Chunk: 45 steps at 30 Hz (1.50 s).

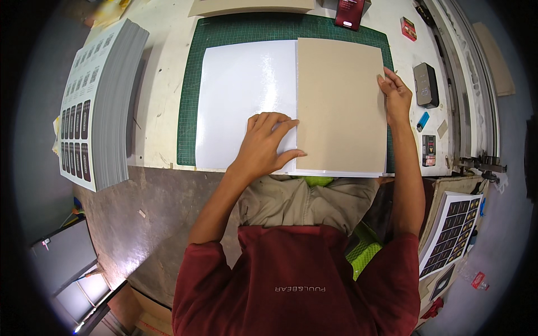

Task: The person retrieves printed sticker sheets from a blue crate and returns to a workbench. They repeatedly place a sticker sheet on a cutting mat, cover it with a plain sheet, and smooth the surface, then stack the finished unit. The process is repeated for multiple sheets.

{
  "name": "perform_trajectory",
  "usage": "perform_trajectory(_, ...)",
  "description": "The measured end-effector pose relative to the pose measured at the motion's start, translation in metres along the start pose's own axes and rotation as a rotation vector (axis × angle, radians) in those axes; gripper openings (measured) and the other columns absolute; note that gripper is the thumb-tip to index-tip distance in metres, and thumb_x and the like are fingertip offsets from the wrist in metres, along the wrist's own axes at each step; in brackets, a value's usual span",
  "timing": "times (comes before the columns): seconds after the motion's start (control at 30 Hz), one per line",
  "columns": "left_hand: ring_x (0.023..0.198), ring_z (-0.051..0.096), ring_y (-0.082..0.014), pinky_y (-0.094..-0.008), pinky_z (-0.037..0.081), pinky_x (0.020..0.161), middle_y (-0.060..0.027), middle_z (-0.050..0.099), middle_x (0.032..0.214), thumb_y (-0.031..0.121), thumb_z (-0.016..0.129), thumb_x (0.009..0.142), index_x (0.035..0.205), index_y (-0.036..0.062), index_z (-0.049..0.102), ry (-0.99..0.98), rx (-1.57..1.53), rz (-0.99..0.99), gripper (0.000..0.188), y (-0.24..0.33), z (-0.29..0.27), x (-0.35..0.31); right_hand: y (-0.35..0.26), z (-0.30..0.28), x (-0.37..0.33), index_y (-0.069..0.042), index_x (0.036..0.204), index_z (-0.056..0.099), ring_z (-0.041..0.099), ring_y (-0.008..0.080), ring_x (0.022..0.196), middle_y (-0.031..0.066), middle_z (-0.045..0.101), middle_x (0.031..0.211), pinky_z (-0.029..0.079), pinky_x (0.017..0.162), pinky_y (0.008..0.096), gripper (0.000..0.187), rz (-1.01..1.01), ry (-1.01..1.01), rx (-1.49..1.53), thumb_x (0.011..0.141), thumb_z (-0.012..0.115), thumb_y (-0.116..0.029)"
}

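A beige cardboard sheet (341, 106) lies over the right part of a glossy white sheet (246, 84), both on a green cutting mat (190, 112). White paper edges show along the cardboard's near and right sides. My left hand (264, 141) rests on the white sheet, fingers and thumb apart, their tips touching the cardboard's left edge. At the cardboard's right edge, near its far corner, my right hand (397, 96) has its fingers bent and the thumb against the edge, gripping it.
A tall stack of printed sheets (106, 101) stands at the table's left. Along the right lie a black box-shaped device (426, 85), a blue lighter (423, 121) and small packs (428, 150). A phone (348, 14) and more cardboard (252, 7) are at the far edge.
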State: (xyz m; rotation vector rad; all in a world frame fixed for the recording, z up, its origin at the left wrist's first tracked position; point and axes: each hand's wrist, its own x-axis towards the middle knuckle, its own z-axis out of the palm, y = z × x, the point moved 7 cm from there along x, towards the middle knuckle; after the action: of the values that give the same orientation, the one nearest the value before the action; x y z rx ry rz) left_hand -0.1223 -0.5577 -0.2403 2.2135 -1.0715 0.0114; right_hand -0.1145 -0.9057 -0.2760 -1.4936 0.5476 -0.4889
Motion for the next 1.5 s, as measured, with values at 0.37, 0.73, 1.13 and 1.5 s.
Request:
perform_trajectory(0.37, 0.112, 0.051, -0.0299, -0.0448, 0.034, 0.101, -0.0127, 0.057, 0.118, 0.046, 0.076, 0.078, 0.123, 0.0105, 0.066, -0.032, 0.044, -0.004, 0.058, 0.001, 0.004, -0.001, 0.005, -0.002, 0.0, 0.009, 0.126, 0.058, 0.062, 0.0092, 0.086, 0.0062, 0.069, 0.094, 0.047, 0.083, 0.0204, 0.042, -0.003, 0.014, -0.03, 0.087, 0.07, 0.002)
perform_trajectory(0.73, 0.113, 0.049, -0.0289, -0.0427, 0.033, 0.1, -0.0132, 0.056, 0.119, 0.044, 0.072, 0.083, 0.125, 0.0128, 0.067, -0.061, 0.086, 0.035, 0.053, 0.004, 0.005, 0.0, 0.003, 0.003, -0.001, 0.008, 0.125, 0.059, 0.063, 0.0094, 0.085, 0.0065, 0.07, 0.094, 0.048, 0.08, 0.0204, 0.041, 0.008, 0.024, -0.07, 0.087, 0.07, 0.001)
perform_trajectory(1.13, 0.114, 0.05, -0.0284, -0.0433, 0.033, 0.1, -0.013, 0.055, 0.119, 0.045, 0.071, 0.084, 0.126, 0.0123, 0.066, -0.09, 0.101, 0.035, 0.053, 0.005, 0.006, 0.003, 0.011, -0.007, 0.003, 0.006, 0.123, 0.063, 0.061, 0.0083, 0.078, 0.0051, 0.069, 0.091, 0.047, 0.071, 0.0209, 0.04, -0.058, 0.044, -0.227, 0.086, 0.072, -0.005)
perform_trajectory(1.5, 0.114, 0.051, -0.0292, -0.0436, 0.034, 0.1, -0.0144, 0.056, 0.119, 0.046, 0.07, 0.084, 0.125, 0.0122, 0.066, -0.11, 0.135, 0.013, 0.053, 0.007, 0.008, 0.003, -0.07, 0.054, -0.077, -0.002, 0.106, 0.07, 0.059, 0.0332, 0.106, 0.0166, 0.066, 0.108, 0.043, 0.097, 0.0445, 0.029, -0.64, -0.271, -0.94, 0.083, 0.074, -0.02)
